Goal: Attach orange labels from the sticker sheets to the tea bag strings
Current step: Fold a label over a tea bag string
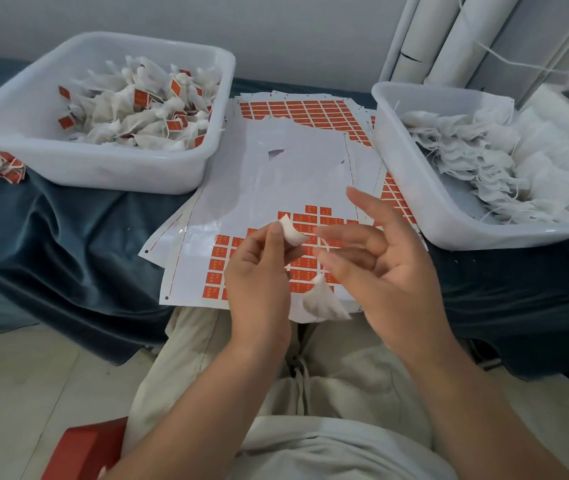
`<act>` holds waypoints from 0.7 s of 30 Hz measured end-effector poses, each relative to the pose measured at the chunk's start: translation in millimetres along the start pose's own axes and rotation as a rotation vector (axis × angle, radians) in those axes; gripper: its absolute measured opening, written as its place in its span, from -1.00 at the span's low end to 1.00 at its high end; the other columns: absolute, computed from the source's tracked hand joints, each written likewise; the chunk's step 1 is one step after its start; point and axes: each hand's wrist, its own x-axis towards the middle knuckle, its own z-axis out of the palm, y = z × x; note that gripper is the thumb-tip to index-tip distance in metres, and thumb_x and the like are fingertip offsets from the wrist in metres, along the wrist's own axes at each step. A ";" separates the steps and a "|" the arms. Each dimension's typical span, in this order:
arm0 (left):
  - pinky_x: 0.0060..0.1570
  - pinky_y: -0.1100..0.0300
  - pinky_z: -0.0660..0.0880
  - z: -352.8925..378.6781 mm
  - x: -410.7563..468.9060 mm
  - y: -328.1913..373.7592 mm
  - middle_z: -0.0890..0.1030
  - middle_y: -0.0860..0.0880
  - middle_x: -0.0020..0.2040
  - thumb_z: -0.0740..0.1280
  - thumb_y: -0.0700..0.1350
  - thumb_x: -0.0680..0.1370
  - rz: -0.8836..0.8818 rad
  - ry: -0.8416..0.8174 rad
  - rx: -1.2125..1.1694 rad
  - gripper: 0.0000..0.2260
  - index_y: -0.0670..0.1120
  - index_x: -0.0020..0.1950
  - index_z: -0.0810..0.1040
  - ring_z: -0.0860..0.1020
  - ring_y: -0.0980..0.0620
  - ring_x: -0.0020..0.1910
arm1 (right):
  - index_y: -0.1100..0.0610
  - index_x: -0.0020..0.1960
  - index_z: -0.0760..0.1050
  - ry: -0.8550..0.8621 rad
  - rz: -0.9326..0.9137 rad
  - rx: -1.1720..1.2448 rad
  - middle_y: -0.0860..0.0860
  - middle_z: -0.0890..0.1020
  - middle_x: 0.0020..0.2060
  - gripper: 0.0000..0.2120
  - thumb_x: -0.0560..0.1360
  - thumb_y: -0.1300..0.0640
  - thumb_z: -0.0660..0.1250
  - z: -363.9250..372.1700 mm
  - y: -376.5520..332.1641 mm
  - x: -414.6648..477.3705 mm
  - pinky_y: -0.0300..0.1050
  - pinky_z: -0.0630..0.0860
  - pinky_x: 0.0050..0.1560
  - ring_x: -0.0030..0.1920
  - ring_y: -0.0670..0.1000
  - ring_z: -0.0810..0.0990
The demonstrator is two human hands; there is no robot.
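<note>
Over my lap (207,348), my left hand (259,271) pinches a white tab (291,233) that slants up-left. The tea bag (324,304) hangs between my hands, tip up, over the sticker sheet (276,174). Its thin string (325,244) blurs, its end unclear. My right hand (390,258) faces palm-left, fingers loosely apart.

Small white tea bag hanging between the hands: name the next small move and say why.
Likely bring the right hand in to pinch the thin string and press it into the small white piece that the left hand pinches. The small white tea bag dangles over the white sticker sheet of orange labels, and the right hand's fingers look open, gripping nothing.
</note>
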 end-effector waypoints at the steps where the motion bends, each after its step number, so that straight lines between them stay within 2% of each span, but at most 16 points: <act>1: -0.13 0.24 0.59 0.8 -1.6 -1.1 0.77 0.00 -0.02 0.31 0.01 0.71 0.015 0.001 0.009 -0.78 0.05 0.02 0.75 0.74 0.05 -0.02 | -0.25 0.44 0.45 -0.001 -0.003 -0.013 -0.07 0.74 0.14 -0.45 0.55 0.11 0.52 2.9 -0.1 -0.9 -0.22 0.63 0.14 0.17 -0.01 0.73; 3: -0.06 0.17 0.60 2.2 -6.5 -2.6 0.77 0.00 -0.02 0.30 0.02 0.71 0.055 -0.034 0.036 -0.79 0.03 0.06 0.73 0.74 0.03 -0.01 | -0.17 0.43 0.48 0.024 0.017 0.008 -0.06 0.75 0.10 -0.47 0.56 0.19 0.52 7.4 0.7 -1.5 -0.25 0.63 0.10 0.13 -0.02 0.74; 6: -0.09 0.27 0.62 2.9 -13.0 -0.7 0.77 0.02 -0.03 0.30 0.04 0.71 0.104 -0.105 0.070 -0.78 0.05 0.06 0.73 0.74 0.05 -0.01 | -0.08 0.38 0.52 0.091 -0.004 -0.015 -0.08 0.76 0.06 -0.54 0.57 0.27 0.49 6.3 2.5 -1.2 -0.28 0.63 0.10 0.10 -0.05 0.75; 12: -0.02 0.15 0.62 2.9 -11.2 3.0 0.76 -0.04 -0.03 0.33 -0.02 0.68 0.043 -0.204 0.066 -0.79 0.06 -0.02 0.75 0.72 -0.01 0.02 | -0.04 0.34 0.56 0.157 -0.054 -0.110 -0.10 0.76 0.05 -0.62 0.58 0.22 0.50 -4.3 6.7 3.5 -0.25 0.63 0.11 0.10 -0.05 0.75; 15: -0.13 0.27 0.60 2.2 -8.0 6.0 0.77 -0.07 0.00 0.33 -0.04 0.65 -0.028 -0.243 0.015 -0.80 0.03 0.01 0.76 0.74 -0.01 0.00 | -0.05 0.32 0.58 0.164 -0.032 -0.093 -0.08 0.77 0.03 -0.63 0.57 0.22 0.50 -8.3 7.1 6.1 -0.23 0.64 0.10 0.09 -0.03 0.75; 18: -0.17 0.27 0.60 1.6 -2.3 8.6 0.77 -0.08 0.00 0.30 0.04 0.57 -0.076 -0.279 -0.007 -0.75 0.05 -0.02 0.78 0.75 -0.02 -0.02 | -0.01 0.30 0.59 0.165 -0.020 -0.103 -0.08 0.77 0.02 -0.64 0.57 0.26 0.50 -13.0 7.1 8.1 -0.24 0.63 0.12 0.09 -0.04 0.75; 21: -0.13 0.27 0.61 -0.6 0.8 10.1 0.77 -0.09 0.00 0.37 0.18 0.57 -0.055 -0.346 0.007 -0.72 0.04 -0.02 0.79 0.75 -0.04 0.00 | 0.00 0.29 0.58 0.150 -0.017 -0.134 -0.10 0.77 0.02 -0.65 0.56 0.27 0.51 -13.4 6.6 7.6 -0.27 0.64 0.08 0.07 -0.07 0.75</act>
